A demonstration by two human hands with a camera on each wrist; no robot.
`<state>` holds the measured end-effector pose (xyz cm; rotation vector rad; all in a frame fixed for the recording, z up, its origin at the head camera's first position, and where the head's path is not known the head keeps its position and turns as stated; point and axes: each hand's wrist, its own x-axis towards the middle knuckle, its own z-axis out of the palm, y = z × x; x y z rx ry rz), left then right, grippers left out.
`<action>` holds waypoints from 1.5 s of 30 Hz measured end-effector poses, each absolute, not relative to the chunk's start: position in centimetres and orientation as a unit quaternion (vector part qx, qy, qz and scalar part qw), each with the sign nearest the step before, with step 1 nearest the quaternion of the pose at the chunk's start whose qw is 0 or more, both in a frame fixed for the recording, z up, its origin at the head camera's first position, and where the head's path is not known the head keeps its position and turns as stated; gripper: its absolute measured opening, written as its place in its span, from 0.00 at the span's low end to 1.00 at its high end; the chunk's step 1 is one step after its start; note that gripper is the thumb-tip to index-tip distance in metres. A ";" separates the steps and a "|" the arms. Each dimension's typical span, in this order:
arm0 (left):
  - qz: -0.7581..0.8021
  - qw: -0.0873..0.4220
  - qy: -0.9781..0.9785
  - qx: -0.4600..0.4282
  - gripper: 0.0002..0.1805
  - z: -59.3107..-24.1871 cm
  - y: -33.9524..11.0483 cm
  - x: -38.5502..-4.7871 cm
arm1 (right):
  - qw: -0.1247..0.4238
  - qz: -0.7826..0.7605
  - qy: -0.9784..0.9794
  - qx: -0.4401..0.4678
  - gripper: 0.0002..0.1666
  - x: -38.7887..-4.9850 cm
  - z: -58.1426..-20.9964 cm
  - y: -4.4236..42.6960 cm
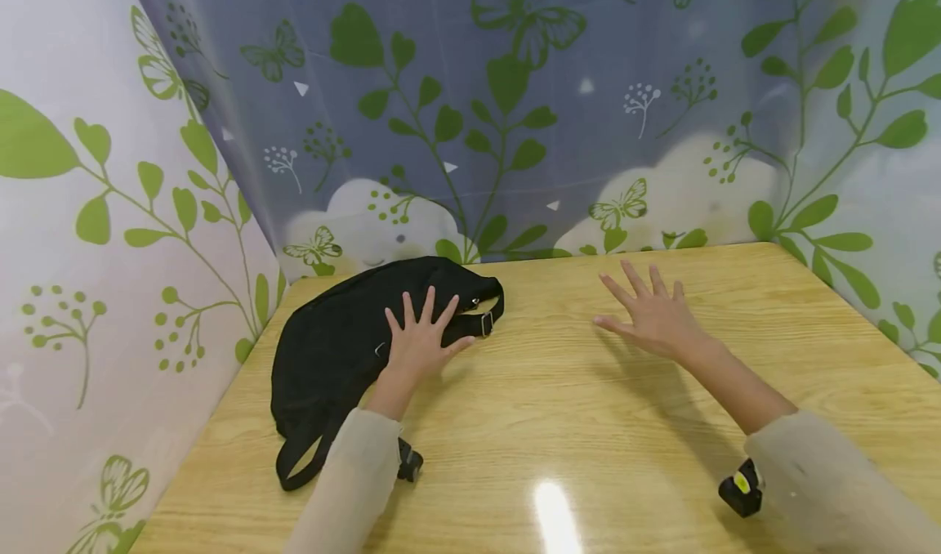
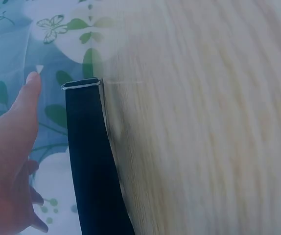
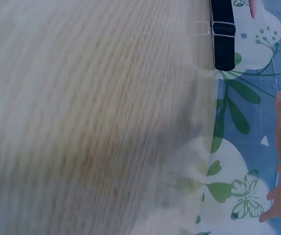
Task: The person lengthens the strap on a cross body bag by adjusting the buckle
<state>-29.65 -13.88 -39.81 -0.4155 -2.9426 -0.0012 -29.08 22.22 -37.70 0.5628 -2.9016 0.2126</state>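
Observation:
A black bag [image 1: 331,341] with a strap and a metal buckle [image 1: 487,323] lies on the left part of the table. My left hand [image 1: 419,343] has its fingers spread and straight, over the bag's right side in the head view; whether it touches the cloth I cannot tell. In the left wrist view the black strap [image 2: 91,156] with its buckle runs beside that hand. My right hand [image 1: 657,321] hovers above the table to the right, fingers spread, holding nothing. The same strap [image 3: 223,49] shows at the top of the right wrist view.
The wooden table [image 1: 559,390] reaches back to a patterned curtain [image 1: 456,129] with green leaves and butterflies, which also hangs at both sides. Black wrist cameras sit below both sleeves. A bright light reflection lies on the table's near part.

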 end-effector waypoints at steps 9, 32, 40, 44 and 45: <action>-0.012 0.092 -0.990 -0.103 0.42 -39.9 -15.3 -28.0 | 0.078 0.098 -0.970 0.210 0.46 -30.1 -38.9 19.3; -0.099 -0.038 -0.986 0.130 0.51 -41.6 -23.6 -22.7 | 0.024 0.124 -0.950 0.287 0.44 -33.5 -41.1 6.7; -0.070 -0.056 -0.983 0.161 0.51 -42.2 -25.3 -23.0 | 0.027 0.111 -0.945 0.306 0.44 -33.4 -41.9 6.2; -0.074 -0.046 -0.986 0.140 0.49 -42.2 -25.6 -23.3 | 0.033 0.104 -0.946 0.305 0.44 -32.9 -41.9 6.7; -0.071 -0.047 -0.987 0.137 0.49 -42.2 -25.7 -23.4 | 0.032 0.097 -0.947 0.304 0.44 -32.8 -41.9 6.8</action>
